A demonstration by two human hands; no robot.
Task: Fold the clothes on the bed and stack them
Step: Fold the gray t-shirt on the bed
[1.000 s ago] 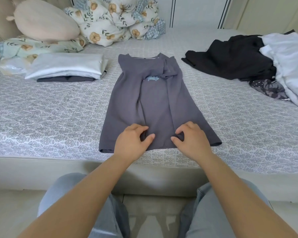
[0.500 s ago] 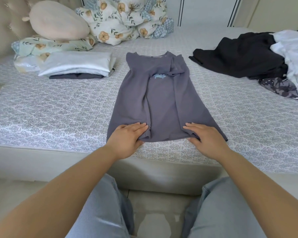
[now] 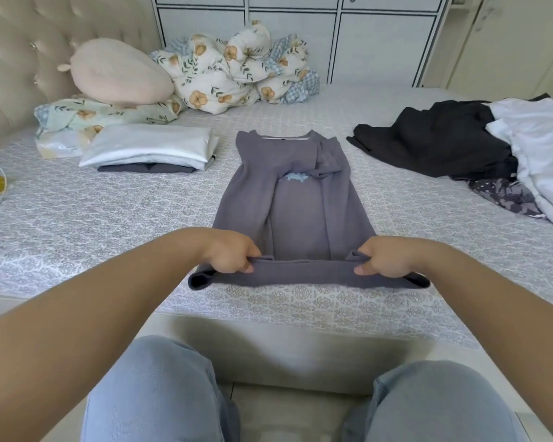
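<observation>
On the bed [image 3: 109,224], 2 grips, left hand [image 3: 229,252] and right hand [image 3: 382,257], pinch 1 grey shirt [image 3: 296,215].

I see a slate-grey shirt [image 3: 296,215] with a small pale-blue motif [image 3: 295,177]; the bedspread [image 3: 109,212] is white with a grey floral print; a silvery-white folded piece [image 3: 147,148] tops a dark-grey one [image 3: 147,168]. At right, black [image 3: 434,145], white [image 3: 537,145] and grey-patterned [image 3: 502,196] garments; the quilt [image 3: 237,71] shows orange flowers on cream.

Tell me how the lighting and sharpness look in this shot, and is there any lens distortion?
Head view: soft, even daylight, faint shadows only; the grey shirt and both hands, left and right, look sharp; the wide lens bows the bed edge and stretches the forearms; the white satin stack shows mild sheen.
</observation>
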